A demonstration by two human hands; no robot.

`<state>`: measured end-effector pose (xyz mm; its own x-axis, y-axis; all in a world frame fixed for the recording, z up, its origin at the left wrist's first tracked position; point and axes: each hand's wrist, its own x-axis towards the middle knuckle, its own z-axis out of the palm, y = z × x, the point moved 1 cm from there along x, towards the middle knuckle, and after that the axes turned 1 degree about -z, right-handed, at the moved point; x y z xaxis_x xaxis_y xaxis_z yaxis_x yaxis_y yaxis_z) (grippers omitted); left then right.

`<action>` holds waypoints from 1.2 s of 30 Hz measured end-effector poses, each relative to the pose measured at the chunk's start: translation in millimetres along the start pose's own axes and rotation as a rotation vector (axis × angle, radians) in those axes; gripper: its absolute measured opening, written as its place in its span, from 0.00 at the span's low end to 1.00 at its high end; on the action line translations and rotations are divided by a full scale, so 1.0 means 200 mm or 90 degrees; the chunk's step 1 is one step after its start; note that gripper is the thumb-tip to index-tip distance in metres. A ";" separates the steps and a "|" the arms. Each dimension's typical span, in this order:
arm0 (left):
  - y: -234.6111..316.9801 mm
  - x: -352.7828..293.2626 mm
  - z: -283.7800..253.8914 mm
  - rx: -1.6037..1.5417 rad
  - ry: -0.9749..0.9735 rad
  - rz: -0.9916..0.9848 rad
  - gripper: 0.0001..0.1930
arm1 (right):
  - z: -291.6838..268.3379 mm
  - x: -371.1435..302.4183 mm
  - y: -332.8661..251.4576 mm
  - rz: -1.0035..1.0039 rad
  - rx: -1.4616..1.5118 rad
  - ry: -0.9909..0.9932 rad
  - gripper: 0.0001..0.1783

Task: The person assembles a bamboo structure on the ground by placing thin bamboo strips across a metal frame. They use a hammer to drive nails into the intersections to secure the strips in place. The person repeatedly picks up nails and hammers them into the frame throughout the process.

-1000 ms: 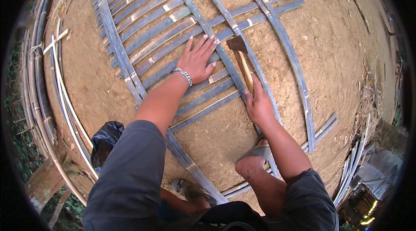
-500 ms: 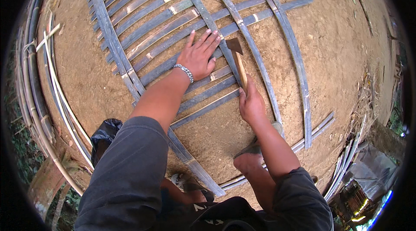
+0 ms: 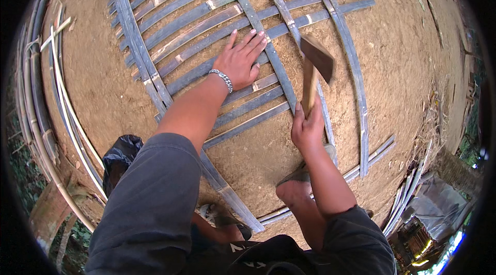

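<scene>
My left hand [image 3: 238, 68] presses flat, fingers spread, on dark split-bamboo slats laid out as a lattice on the ground. Its fingertips reach a long bamboo strip [image 3: 280, 74] crossing over the row of slats [image 3: 188, 77]. In my right hand [image 3: 308, 129] is the wooden handle of a hatchet [image 3: 318, 59], its dark, rust-brown blade raised off the bamboo. The hatchet head hangs to the right of that crossing strip, in front of another long strip [image 3: 283, 9]. My fingers wrap around the lower part of the handle.
Bamboo poles [image 3: 31, 89] and thin pale strips [image 3: 64, 89] lie along the left. A black plastic bag [image 3: 121, 156] is beside my left arm. My feet, in sandals, stand near more strips [image 3: 380, 152]. Bundled strips [image 3: 411, 192] and grey sheeting [image 3: 439, 205] are at lower right.
The hatchet has lifted away from the long crossing strip and swung right, its blade turning toward the view. My left hand stays on the slats.
</scene>
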<state>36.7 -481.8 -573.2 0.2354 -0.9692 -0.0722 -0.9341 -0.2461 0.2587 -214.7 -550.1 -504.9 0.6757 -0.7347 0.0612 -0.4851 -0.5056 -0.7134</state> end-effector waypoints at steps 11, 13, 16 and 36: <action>-0.01 0.00 0.01 0.000 0.016 0.001 0.37 | 0.03 -0.03 0.04 -0.013 -0.045 -0.013 0.31; -0.01 -0.01 0.02 -0.004 0.022 0.003 0.37 | 0.04 -0.05 0.04 -0.005 -0.047 -0.040 0.31; 0.01 0.01 0.01 -0.005 0.017 0.002 0.37 | 0.08 0.00 0.08 0.107 -0.184 -0.193 0.32; 0.00 0.00 0.00 -0.012 0.016 0.004 0.38 | 0.06 -0.12 0.11 0.010 0.119 0.049 0.26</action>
<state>36.4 -482.3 -573.2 0.2368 -0.9705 -0.0465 -0.9303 -0.2403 0.2770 -235.3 -537.8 -530.0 0.6205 -0.7782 0.0972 -0.3789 -0.4060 -0.8316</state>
